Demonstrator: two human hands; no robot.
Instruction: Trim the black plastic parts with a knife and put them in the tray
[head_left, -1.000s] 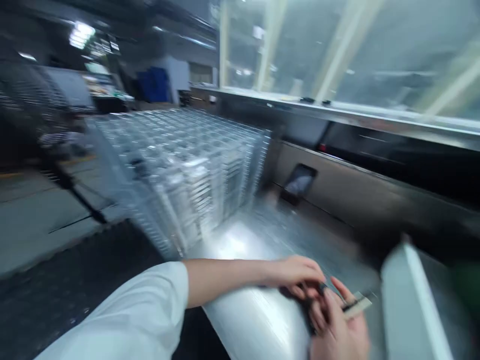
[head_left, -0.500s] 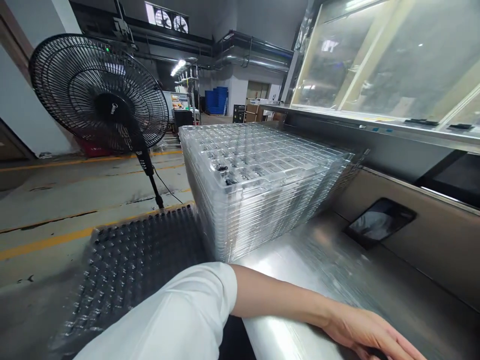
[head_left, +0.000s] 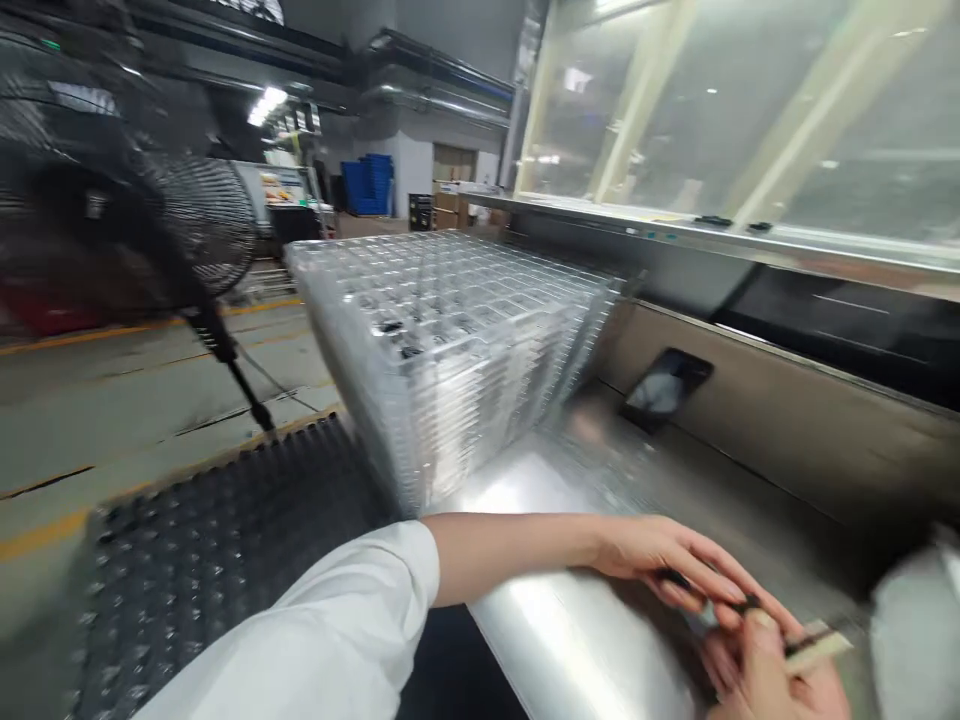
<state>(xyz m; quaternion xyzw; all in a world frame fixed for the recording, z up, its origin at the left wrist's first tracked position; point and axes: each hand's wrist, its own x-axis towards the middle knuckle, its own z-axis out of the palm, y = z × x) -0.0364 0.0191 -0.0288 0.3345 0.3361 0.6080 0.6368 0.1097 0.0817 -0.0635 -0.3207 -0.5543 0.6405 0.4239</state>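
My left hand (head_left: 667,560), reaching in from a white sleeve, is closed with a small black part (head_left: 675,577) showing between its fingers. Its fingertips meet my right hand (head_left: 772,670) at the lower right, over the metal bench (head_left: 555,640). A second small black piece (head_left: 745,604) sits between the left fingertips and the right thumb. From the right hand sticks out a pale yellow strip (head_left: 821,650) with a dark edge; its kind is blurred. Beyond the forearm stands a tall stack of clear plastic trays (head_left: 480,370), with two black parts in the top tray's near corner.
A phone (head_left: 667,385) leans against the bench's back panel. On the left, a tray full of black parts (head_left: 225,540) sits low beside the bench. A black standing fan (head_left: 135,200) is behind it. Framed clear panels (head_left: 675,110) rise above a ledge. Something white and blurred (head_left: 919,620) is at far right.
The view has swung to the right. My left hand has come up into fuller view, and my right hand with the pale strip now shows against it.
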